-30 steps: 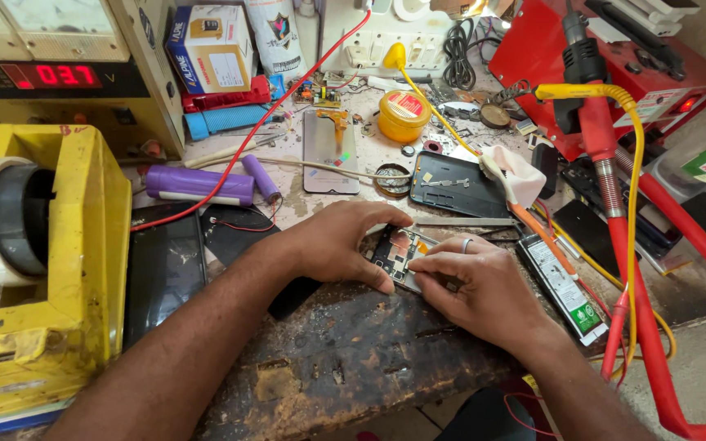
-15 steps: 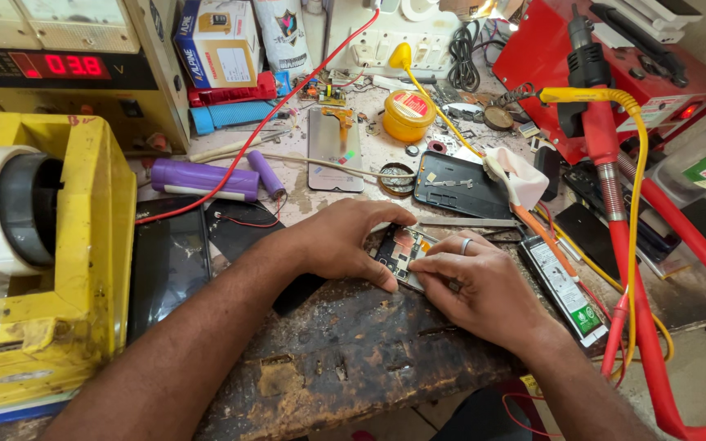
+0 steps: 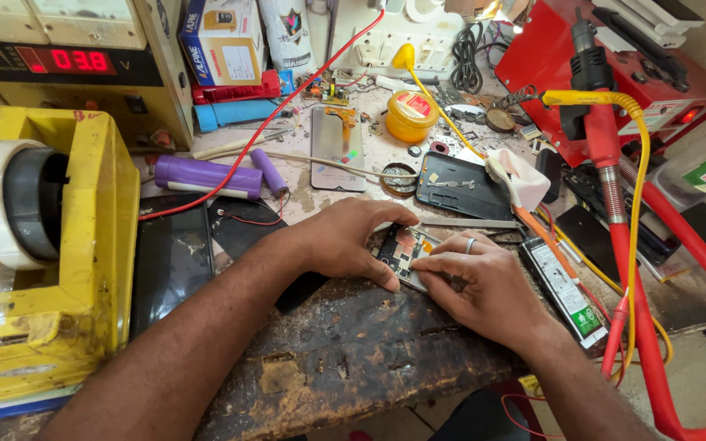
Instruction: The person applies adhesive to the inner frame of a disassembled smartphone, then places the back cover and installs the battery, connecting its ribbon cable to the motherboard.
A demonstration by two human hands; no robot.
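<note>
- Worn wood bench (image 3: pixel 345 367), cluttered w/ parts
- Left hand (image 3: pixel 351 237) + right hand (image 3: pixel 484 282) both pinch opened phone (image 3: pixel 408 255) near front edge
- Yellow tape dispenser (image 3: pixel 59 269) crowds left; red hose (image 3: pixel 655 327) right

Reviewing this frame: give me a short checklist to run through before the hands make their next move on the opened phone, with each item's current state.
1. Both hands on the work: left hand and right hand both rest on the small opened phone with exposed circuit board. Ok.
2. Phone supported: it lies flat on the worn dark wooden bench. Ok.
3. Tool in hand: none visible in either hand; fingertips hide part of the board. Cannot tell.
4. Thin red wire clear of the phone: it lies off to the left. Ok.
5. Space around the hands: a long flat battery with green label lies close beside the right hand. Not ok.
</note>
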